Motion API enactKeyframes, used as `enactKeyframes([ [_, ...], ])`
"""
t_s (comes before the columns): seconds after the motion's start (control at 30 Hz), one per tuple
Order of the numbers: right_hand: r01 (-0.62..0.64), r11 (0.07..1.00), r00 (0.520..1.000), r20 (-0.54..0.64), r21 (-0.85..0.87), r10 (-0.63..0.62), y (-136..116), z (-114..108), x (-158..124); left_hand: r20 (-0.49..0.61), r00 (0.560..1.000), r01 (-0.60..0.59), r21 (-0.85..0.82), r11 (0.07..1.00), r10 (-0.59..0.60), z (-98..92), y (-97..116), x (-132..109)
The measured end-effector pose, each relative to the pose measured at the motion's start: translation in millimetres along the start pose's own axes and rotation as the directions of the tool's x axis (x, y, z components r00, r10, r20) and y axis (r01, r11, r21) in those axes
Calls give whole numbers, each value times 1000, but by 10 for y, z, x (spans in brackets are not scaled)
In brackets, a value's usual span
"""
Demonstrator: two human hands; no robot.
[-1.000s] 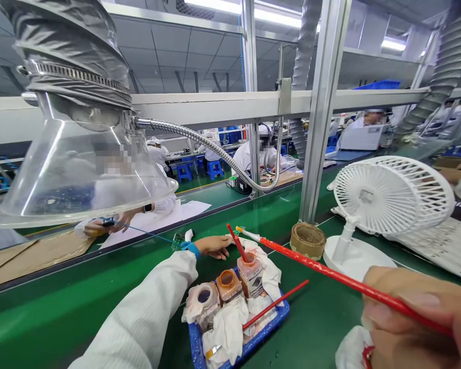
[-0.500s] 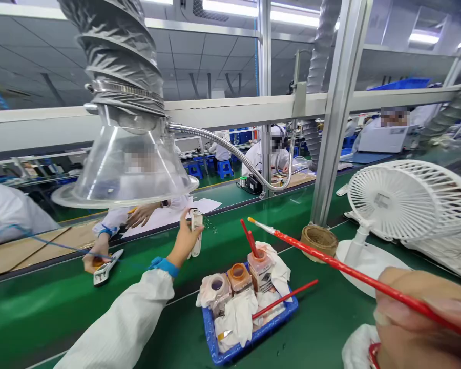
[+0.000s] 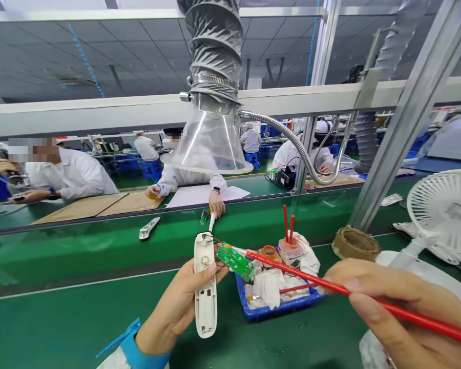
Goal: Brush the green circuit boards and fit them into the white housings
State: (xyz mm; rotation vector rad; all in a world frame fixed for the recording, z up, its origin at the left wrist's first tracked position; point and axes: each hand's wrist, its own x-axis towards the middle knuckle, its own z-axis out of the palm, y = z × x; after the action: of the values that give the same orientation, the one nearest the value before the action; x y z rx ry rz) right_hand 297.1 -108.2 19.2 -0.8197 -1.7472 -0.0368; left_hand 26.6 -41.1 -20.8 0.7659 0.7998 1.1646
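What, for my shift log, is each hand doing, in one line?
left hand: holds white plastic housing | right hand: holds red brush | green circuit board: wired to housing

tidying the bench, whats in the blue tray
The blue tray holds white cloths, an orange-topped jar, and a labelled jar holding two red brush handles. The cloths hide the tray's floor.

Left hand point(image 3: 172, 312) holds a white housing point(image 3: 206, 307), right hand point(image 3: 392, 307) a red brush point(image 3: 299, 272).
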Motion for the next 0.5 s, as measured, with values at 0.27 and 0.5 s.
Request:
enactKeyframes([
  [0.27,-13,1000,988,152,-5,14,-110,132,56,142,990,2,23,1000,-6,51,38,-194],
  [0.5,44,992,986,168,-120,-23,-107,120,23,91,995,34,72,997,-40,34,44,-246],
])
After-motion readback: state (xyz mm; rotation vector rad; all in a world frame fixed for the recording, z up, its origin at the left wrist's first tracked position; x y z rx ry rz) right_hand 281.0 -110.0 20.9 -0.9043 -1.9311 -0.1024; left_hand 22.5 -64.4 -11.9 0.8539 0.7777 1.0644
